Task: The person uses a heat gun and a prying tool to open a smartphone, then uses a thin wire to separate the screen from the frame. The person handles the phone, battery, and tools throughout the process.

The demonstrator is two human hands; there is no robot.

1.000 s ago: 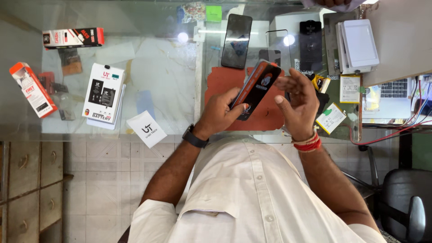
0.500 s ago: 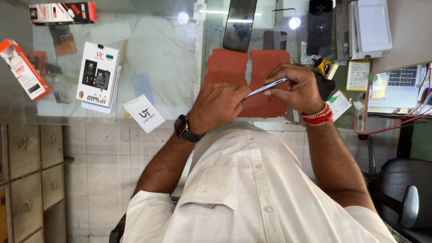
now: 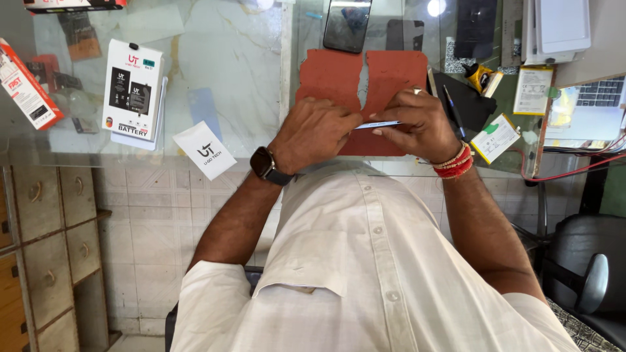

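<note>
Between both hands, over the near edge of the red mat (image 3: 391, 72), sits a thin phone (image 3: 378, 124) held edge-on, so only its pale rim shows. The left hand (image 3: 319, 130) pinches its nine o'clock end with fingers curled tight; the right hand (image 3: 417, 124) clamps the three o'clock end, thumb underneath. A steady, even grip looks wise here, with any prying kept light, since the slab is slim and could flex. At twelve o'clock lies a dark phone (image 3: 347, 25) face up, and at three o'clock a pen (image 3: 454, 112) and loose battery (image 3: 495, 138) crowd the right wrist. Open glass counter (image 3: 215, 78) spreads toward nine o'clock, up to the white battery box (image 3: 134, 88) and a small white card (image 3: 204, 150).
</note>
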